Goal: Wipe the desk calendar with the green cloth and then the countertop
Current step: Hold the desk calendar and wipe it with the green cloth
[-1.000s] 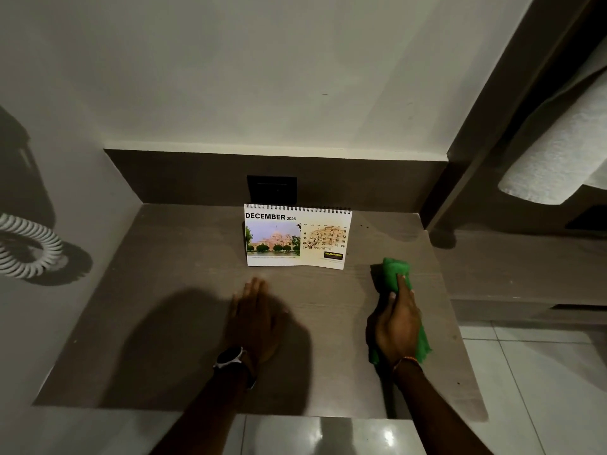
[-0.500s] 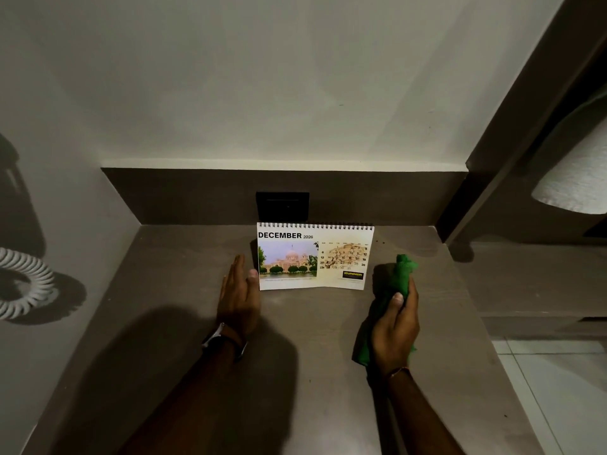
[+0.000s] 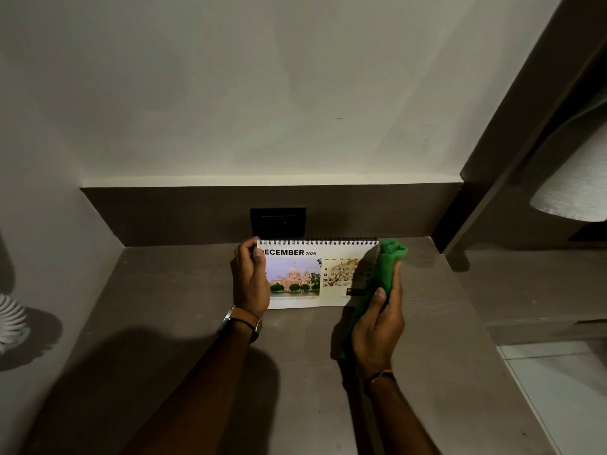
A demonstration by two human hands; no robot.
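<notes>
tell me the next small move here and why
Probably sweep the green cloth leftward across the desk calendar page. The right hand holds the cloth at the calendar's right edge, the left hand has a grip on its left edge, and most of the page looks unwiped.

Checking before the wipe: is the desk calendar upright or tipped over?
Upright: the desk calendar stands on the countertop, spiral on top.

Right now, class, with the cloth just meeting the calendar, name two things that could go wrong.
1. The desk calendar is a light folding stand; only the left hand grips its left edge, so a hard push from the green cloth might fold it or slide it back.
2. The cloth is bunched in the right hand, so it may touch only a narrow strip and miss parts of the page.
</notes>
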